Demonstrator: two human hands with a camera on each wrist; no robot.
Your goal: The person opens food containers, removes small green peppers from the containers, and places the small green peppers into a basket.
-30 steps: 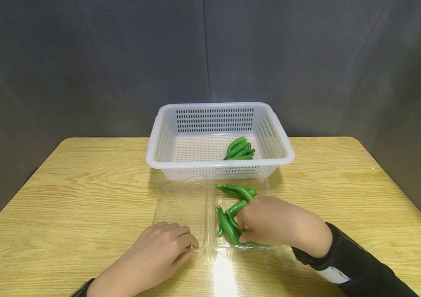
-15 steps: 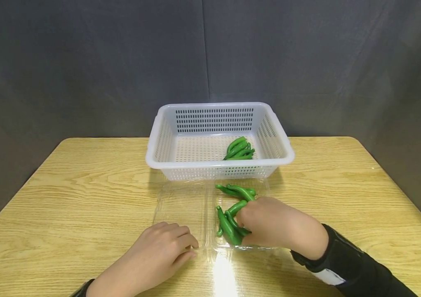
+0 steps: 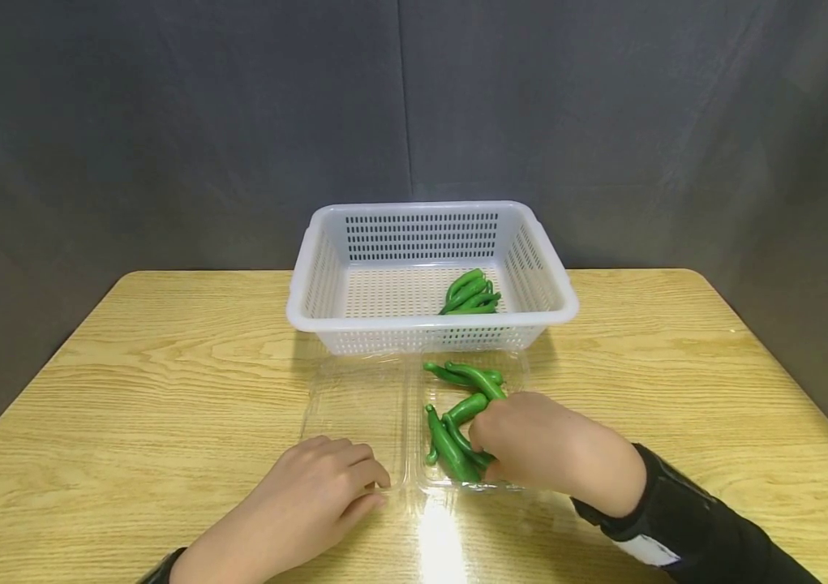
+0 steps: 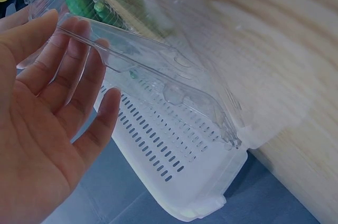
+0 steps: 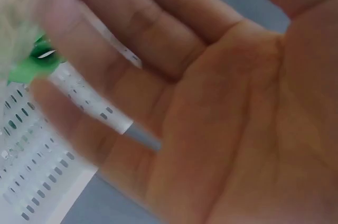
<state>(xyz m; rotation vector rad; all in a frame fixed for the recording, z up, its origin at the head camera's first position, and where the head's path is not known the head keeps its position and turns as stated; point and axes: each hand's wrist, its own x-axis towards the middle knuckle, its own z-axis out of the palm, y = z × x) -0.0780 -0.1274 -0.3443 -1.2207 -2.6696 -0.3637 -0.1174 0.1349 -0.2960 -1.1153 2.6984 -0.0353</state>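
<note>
The tabletop (image 3: 165,389) is pale yellow wood-grain with rounded far corners, a bright glare (image 3: 437,539) showing on its near part. Dark grey backdrop (image 3: 224,122) stands behind and along both sides, one near-vertical seam (image 3: 405,97) close to centre.

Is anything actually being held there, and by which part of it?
Right grip: cannot be told; its fingertips are hidden beside the green peppers. Left grip: no clear hold; its relaxed fingers lie at the near rim of the clear plastic clamshell.

There are two hands (image 3: 329,487), one clear container (image 3: 362,414), one basket (image 3: 431,323), one table (image 3: 165,365) and at least eight green peppers (image 3: 450,450).
</note>
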